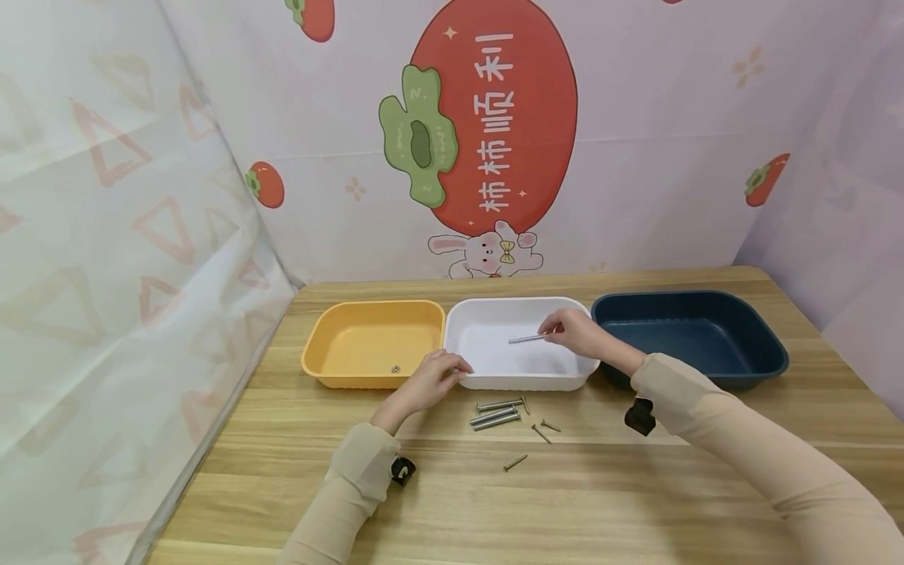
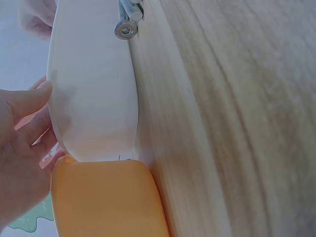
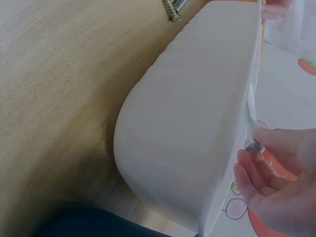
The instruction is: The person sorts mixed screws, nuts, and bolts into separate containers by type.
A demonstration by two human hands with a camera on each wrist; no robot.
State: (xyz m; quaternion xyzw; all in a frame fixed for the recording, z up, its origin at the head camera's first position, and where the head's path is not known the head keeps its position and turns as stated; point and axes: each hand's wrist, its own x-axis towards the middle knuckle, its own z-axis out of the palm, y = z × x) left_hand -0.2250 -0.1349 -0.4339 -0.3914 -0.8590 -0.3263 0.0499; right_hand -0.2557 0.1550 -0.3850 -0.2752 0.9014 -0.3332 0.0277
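Over the white tray (image 1: pixel 523 382), my right hand (image 1: pixel 574 333) pinches a silver bolt (image 1: pixel 525 340) between thumb and fingertips. The right wrist view shows its threaded shank (image 3: pixel 251 106) pointing away from the fingers, its head end at the fingertips. My left hand (image 1: pixel 429 380) holds the white tray's near left corner; in the left wrist view its thumb (image 2: pixel 30 102) lies at the rim. Several long bolts (image 1: pixel 497 417) lie on the table in front of the white tray, with several small screws (image 1: pixel 541 434) beside and nearer to me.
A yellow tray (image 1: pixel 353 382) stands left of the white one, small metal pieces (image 1: pixel 395 369) inside. To the right stands a dark blue tray (image 1: pixel 766 369). All rest on a wooden table (image 1: pixel 565 502), with a printed curtain (image 1: pixel 636 196) behind.
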